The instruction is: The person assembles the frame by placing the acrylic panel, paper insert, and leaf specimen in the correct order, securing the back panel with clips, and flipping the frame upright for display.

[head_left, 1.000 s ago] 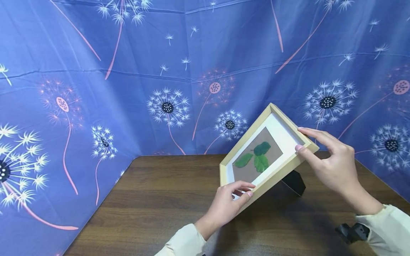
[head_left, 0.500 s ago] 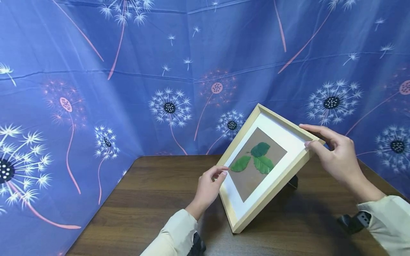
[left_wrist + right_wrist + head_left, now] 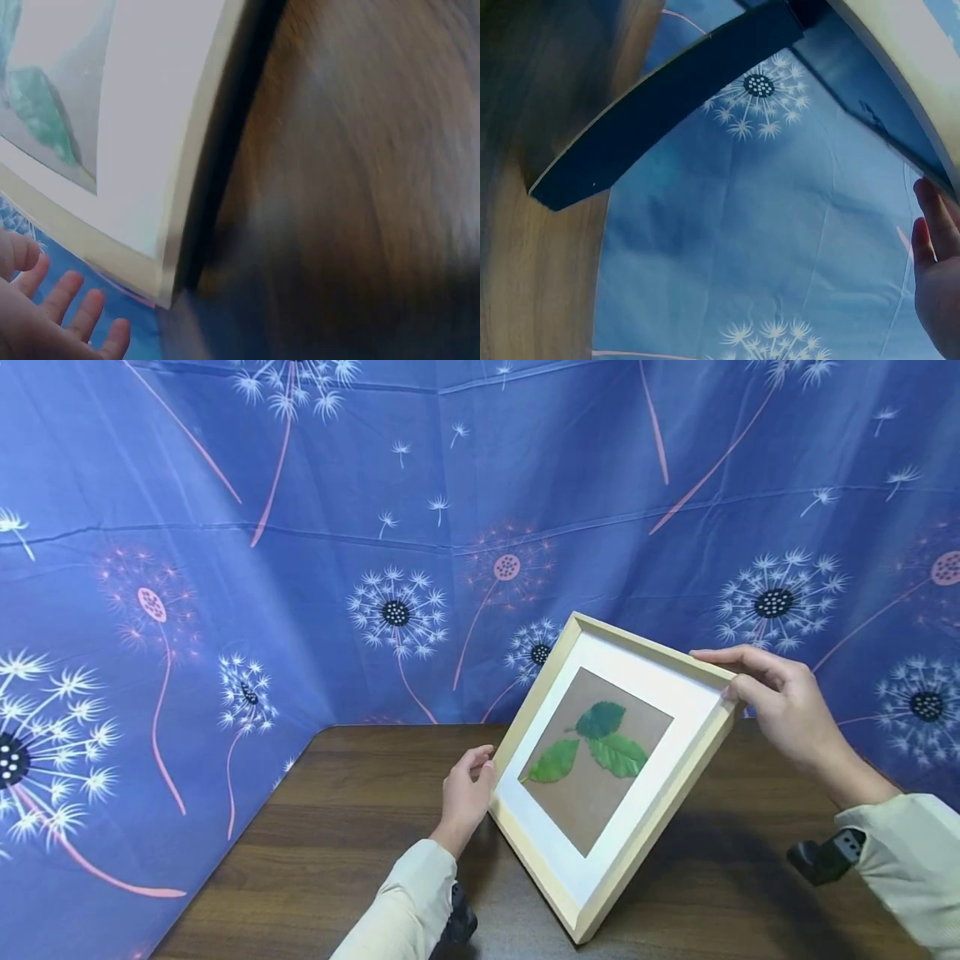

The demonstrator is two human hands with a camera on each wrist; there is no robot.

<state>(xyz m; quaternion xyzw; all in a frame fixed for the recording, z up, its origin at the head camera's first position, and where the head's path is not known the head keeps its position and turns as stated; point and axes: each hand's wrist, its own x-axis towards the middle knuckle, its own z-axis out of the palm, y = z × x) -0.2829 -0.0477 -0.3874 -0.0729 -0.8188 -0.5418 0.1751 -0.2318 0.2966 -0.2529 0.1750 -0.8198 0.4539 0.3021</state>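
Observation:
A pale wooden picture frame [image 3: 645,827] leans diagonally on the table with one lower corner down. Inside its white mat are green leaves [image 3: 617,755] on a brown ground. My right hand [image 3: 795,714] pinches the upper right corner, thumb in front and fingers at the top edge. At the frame's left corner, my left hand [image 3: 467,789] has its fingers loosely extended; in the left wrist view the fingers [image 3: 86,315] are spread beside the wooden edge. Behind the frame a dark support leg [image 3: 667,109] sticks out, seen in the right wrist view.
The brown wooden table [image 3: 337,827] spreads under the frame. A blue cloth [image 3: 300,610] with a dandelion print hangs along the back and sides.
The frame has swung left and tipped more upright, its lower corner coming nearer. My left hand has slid from its lower edge to the left corner. The right hand keeps its corner.

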